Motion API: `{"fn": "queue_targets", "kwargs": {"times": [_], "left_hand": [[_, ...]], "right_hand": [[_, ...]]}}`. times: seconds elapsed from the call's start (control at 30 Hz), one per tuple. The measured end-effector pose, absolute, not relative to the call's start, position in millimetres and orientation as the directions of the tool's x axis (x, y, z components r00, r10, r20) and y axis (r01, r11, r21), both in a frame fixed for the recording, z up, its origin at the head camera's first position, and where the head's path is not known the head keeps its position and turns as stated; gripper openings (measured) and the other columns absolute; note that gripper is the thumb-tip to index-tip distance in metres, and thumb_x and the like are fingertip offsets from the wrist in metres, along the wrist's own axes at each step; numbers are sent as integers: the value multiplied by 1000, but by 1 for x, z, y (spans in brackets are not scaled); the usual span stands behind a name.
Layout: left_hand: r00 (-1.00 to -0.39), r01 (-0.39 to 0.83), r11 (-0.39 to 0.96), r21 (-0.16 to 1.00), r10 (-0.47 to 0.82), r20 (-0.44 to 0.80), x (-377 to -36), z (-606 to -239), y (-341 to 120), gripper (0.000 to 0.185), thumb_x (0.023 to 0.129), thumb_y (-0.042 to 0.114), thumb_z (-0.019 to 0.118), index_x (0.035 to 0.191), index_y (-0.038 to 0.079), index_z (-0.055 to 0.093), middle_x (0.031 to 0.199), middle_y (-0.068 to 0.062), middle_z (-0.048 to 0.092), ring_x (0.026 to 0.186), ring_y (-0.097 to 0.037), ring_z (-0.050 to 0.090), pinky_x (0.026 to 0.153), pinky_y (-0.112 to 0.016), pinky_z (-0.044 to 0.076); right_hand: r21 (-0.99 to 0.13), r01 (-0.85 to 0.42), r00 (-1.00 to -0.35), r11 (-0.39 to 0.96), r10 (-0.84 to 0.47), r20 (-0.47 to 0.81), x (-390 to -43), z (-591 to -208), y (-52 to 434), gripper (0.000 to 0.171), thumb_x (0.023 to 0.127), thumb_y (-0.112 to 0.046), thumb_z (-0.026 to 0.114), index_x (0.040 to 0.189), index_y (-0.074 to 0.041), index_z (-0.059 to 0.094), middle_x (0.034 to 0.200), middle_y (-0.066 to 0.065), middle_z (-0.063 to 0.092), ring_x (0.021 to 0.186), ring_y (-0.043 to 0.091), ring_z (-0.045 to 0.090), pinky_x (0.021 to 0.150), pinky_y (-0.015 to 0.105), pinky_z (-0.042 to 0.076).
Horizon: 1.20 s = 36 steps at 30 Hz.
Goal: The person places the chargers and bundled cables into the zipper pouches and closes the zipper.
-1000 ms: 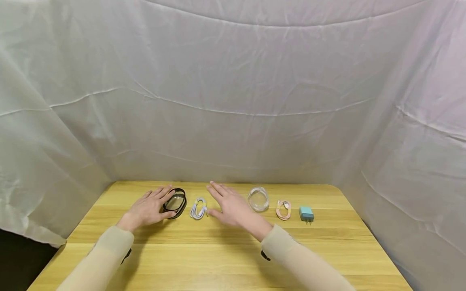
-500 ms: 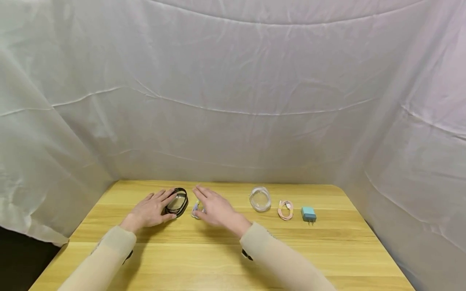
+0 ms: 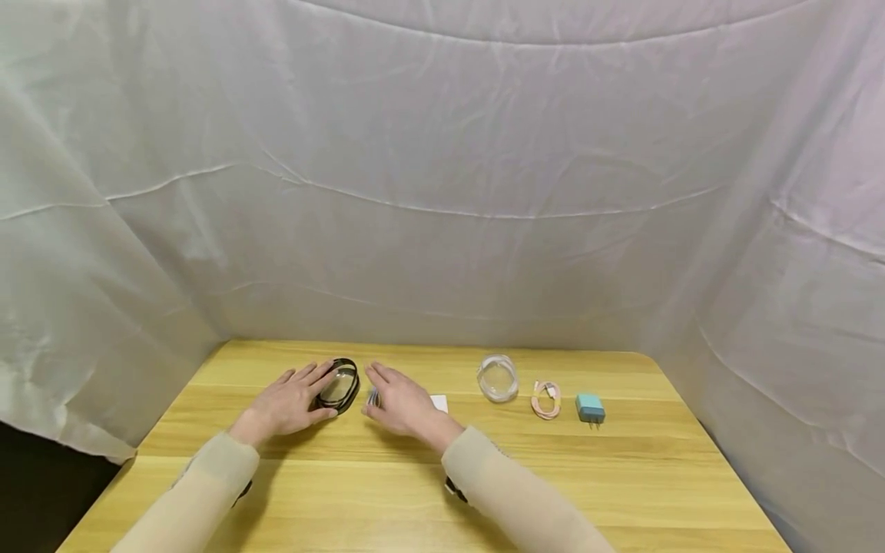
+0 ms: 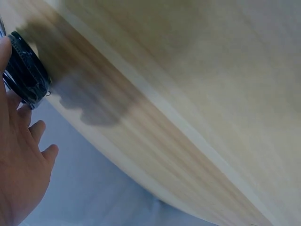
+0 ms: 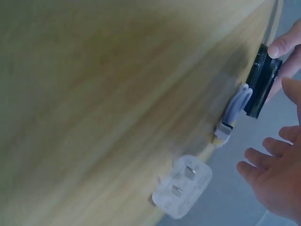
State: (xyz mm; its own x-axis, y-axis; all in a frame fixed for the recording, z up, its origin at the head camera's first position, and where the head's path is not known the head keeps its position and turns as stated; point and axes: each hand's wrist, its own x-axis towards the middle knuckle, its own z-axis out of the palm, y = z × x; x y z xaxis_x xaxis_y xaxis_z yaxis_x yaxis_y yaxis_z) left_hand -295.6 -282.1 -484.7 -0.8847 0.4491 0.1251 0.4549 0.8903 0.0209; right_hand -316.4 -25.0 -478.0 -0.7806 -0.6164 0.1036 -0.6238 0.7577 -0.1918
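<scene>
My left hand (image 3: 293, 399) lies flat on the wooden table (image 3: 415, 484), its straight fingers and thumb touching the side of a round black container with a clear top (image 3: 339, 385). In the left wrist view the container (image 4: 26, 75) sits against the left hand (image 4: 19, 165). My right hand (image 3: 397, 401) hovers with fingers spread just right of it, over a coiled white cable (image 3: 373, 397). In the right wrist view the cable (image 5: 233, 115) lies beside the container (image 5: 262, 82), clear of the spread fingers (image 5: 256, 157).
A white plug adapter (image 3: 439, 403) lies by my right wrist, prongs up in the right wrist view (image 5: 181, 193). Further right lie a clear round lid (image 3: 498, 378), a coiled pink cable (image 3: 546, 399) and a blue charger (image 3: 590, 408). White cloth (image 3: 442, 192) walls the table.
My right hand has moved left, from between the white cable and the clear lid to over the cable, uncovering the white plug adapter. My left hand has stayed at the black container.
</scene>
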Motion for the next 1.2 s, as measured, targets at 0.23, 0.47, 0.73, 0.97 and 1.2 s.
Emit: {"fn": "queue_targets", "kwargs": {"times": [0.23,0.47,0.73,0.97,1.2], "left_hand": [[-885,454,891,28,447,131,-290,-486,-281,76,99,53,63,156,6,46,165,-17,37,146,-45,41,116,-67,34],[-883,461,887,22,457,109,-285,-484,-275,74,100,54,61,156,8,47,167,-16,33,147,-43,39,117,-66,34],[-879,474,879,57,468,95,-278,-484,-271,74,101,55,61,155,7,48,166,-21,32,147,-45,39,116,-66,35],[-874,480,874,75,470,121,-270,-484,-269,74,99,54,63,154,6,50,164,-21,35,146,-45,40,115,-66,36],[-873,484,869,104,472,125,-260,-488,-269,74,99,55,63,154,7,50,165,-21,35,146,-46,40,116,-67,35]], "right_hand": [[-177,-647,-762,742,-640,101,-317,-485,-29,67,107,-40,58,163,-13,34,168,4,34,151,25,38,124,35,31],[-157,-655,-755,740,-649,90,-316,-490,-35,62,107,-36,57,161,-12,38,166,7,38,150,27,40,124,39,32],[-151,-648,-761,746,-643,85,-312,-490,-40,59,107,-38,58,158,-13,44,164,9,41,149,26,42,123,38,33],[-134,-658,-753,741,-652,90,-309,-489,-41,56,105,-38,61,154,-12,51,160,9,46,147,24,44,122,35,35],[-101,-698,-716,709,-694,74,-301,-488,-35,57,105,-35,63,155,-11,49,160,11,45,147,26,44,123,39,35]]}}
